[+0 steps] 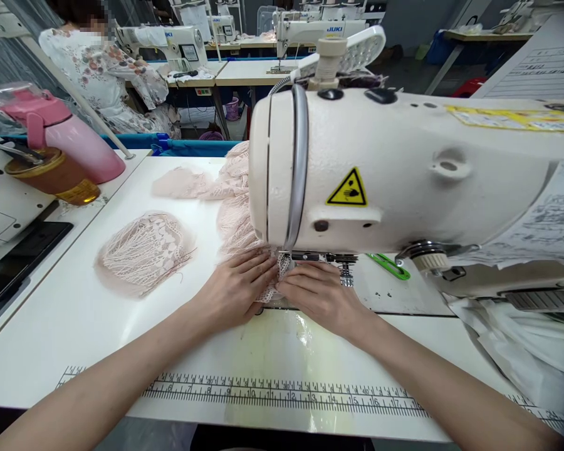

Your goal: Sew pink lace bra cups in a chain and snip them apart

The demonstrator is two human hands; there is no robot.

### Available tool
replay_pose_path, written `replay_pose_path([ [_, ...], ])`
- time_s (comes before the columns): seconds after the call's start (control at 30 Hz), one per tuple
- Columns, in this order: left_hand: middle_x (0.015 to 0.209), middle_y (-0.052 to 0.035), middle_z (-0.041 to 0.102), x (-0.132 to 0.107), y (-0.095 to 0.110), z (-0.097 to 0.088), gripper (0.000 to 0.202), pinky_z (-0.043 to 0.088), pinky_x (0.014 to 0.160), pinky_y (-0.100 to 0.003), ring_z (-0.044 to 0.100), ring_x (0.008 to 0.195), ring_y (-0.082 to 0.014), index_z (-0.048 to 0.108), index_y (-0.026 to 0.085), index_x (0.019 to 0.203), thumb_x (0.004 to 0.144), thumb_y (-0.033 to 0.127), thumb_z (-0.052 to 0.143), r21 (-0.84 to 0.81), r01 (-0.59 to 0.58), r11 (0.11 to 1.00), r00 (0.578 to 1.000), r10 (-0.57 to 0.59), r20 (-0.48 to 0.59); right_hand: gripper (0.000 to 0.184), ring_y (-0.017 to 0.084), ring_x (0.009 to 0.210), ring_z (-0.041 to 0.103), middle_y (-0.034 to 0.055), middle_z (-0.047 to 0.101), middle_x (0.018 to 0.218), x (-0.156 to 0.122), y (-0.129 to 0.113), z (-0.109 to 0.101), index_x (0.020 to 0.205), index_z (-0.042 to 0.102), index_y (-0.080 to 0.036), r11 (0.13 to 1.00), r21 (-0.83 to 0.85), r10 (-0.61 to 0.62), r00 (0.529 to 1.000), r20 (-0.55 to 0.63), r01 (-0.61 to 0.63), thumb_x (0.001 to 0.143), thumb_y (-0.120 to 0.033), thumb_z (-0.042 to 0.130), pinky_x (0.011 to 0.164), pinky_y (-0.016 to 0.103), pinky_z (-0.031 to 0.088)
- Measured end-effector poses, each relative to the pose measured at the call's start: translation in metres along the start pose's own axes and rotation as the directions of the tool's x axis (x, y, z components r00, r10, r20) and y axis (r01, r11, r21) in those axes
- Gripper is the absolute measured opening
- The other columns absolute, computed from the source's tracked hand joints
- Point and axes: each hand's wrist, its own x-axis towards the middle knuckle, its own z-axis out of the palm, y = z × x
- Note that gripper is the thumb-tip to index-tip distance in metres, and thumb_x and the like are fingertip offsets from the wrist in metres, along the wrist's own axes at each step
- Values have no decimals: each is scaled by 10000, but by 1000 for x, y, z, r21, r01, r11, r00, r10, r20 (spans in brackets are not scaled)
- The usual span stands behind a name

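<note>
Pale pink lace fabric is lying under the head of the white sewing machine, its near end sitting at the presser foot. The left hand and right hand are pressing it flat on the white surface, fingers spread and gripping nothing. A finished-looking lace piece is resting aside, left; most fabric is trailing behind the needle, seemingly already stitched.
</note>
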Motion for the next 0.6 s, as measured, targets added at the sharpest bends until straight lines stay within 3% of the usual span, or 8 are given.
replay_pose_path([
  [0.2,1253,-141,643,0,1,1,437,503,1031,-457,616,1164,-271,624,50,1219,827,169,472,6,20,1000,1000,-20,-2,189,116,839,610,-6,713,835,3,1,-2,921,687,-221,1000,3,3,1000,11,-3,926,-121,527,805,261,461],
  [0.6,1287,-141,623,1,9,3,426,475,1042,-474,585,1201,-290,601,65,1254,898,275,499,56,55,997,998,-56,19,202,142,880,631,27,708,935,-1,8,-8,979,675,-215,1000,5,22,996,87,-22,937,-132,496,770,286,507],
])
